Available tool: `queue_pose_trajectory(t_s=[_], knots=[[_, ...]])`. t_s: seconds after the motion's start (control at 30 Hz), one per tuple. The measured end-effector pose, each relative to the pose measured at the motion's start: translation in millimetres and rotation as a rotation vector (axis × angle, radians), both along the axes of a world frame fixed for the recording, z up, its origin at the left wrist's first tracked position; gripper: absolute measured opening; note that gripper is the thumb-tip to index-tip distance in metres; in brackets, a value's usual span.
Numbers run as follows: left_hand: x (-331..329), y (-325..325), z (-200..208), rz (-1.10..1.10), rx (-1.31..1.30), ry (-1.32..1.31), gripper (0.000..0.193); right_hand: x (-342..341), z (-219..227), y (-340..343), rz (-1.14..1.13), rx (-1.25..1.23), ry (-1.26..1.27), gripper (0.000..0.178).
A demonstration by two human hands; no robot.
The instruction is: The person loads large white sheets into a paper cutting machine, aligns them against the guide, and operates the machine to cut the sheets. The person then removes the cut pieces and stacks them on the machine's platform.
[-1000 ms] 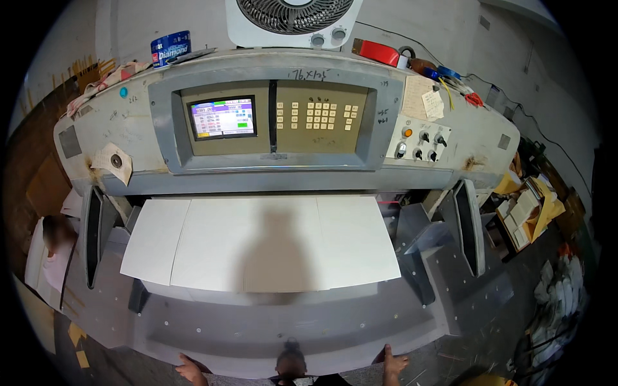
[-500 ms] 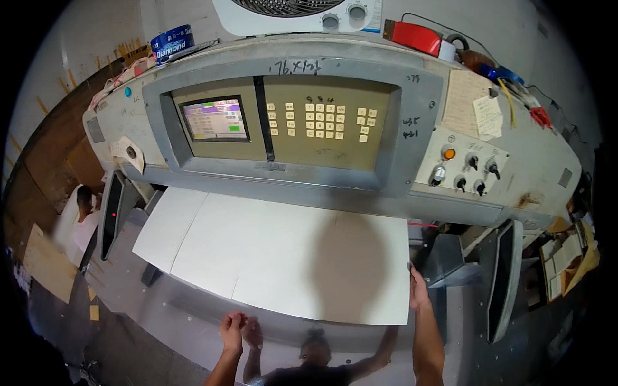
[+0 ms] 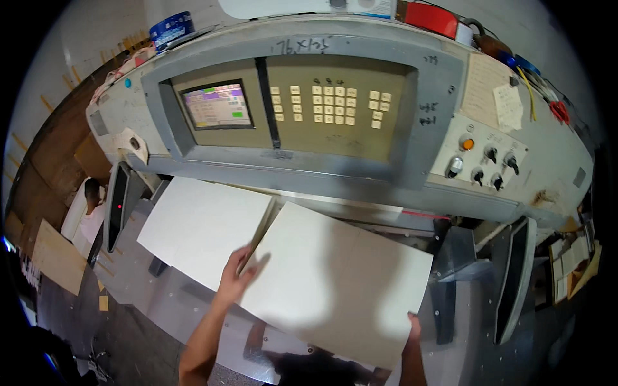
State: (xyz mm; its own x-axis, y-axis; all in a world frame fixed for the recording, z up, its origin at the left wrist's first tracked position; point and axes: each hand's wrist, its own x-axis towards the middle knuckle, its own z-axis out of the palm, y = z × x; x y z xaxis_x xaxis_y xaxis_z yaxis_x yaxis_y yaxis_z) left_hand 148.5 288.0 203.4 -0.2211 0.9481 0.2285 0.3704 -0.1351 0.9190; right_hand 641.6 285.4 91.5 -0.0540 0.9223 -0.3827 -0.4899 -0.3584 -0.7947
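A stack of white sheets (image 3: 309,270) lies turned at an angle on the metal table of a cutting machine, its near edge toward me. My left hand (image 3: 233,278) is closed at its left edge, in the gap beside a second white stack (image 3: 199,222), with the thumb toward the top sheet. My right hand (image 3: 414,329) grips the right edge near the close corner; its fingers are partly hidden. The second stack lies farther left, a thick cut side showing along the gap.
Behind the sheets rises the machine's console with a screen (image 3: 217,105), keypad (image 3: 333,105) and knobs (image 3: 491,154). Dark upright guards (image 3: 117,206) (image 3: 515,283) flank the table. A person (image 3: 91,212) is at the far left. Papers (image 3: 570,264) lie at the right.
The right-hand stack has come away from the left one, pulled toward me and turned. My left hand has moved from the table's front onto its left edge; my right hand has moved nearer.
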Motion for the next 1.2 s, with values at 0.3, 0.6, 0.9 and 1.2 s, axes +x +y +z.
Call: queue_pose_trajectory(t_s=[0.3,0.6,0.9,1.2], knots=[[22,98,-19,-0.172,-0.855,-0.249,0.064,-17,22,-119,-0.21,-0.249,0.034,0.047],[10,65,-58,-0.103,-0.781,-0.219,0.066,22,-10,-113,-0.23,-0.098,0.248,0.057],[183,-39,-46,0.042,-0.86,-0.139,0.083,222,13,-113,-0.025,-0.043,0.133,0.071],[420,-124,-70,0.115,-0.759,-0.162,0.072,473,-22,-106,0.072,0.133,0.237,0.068]])
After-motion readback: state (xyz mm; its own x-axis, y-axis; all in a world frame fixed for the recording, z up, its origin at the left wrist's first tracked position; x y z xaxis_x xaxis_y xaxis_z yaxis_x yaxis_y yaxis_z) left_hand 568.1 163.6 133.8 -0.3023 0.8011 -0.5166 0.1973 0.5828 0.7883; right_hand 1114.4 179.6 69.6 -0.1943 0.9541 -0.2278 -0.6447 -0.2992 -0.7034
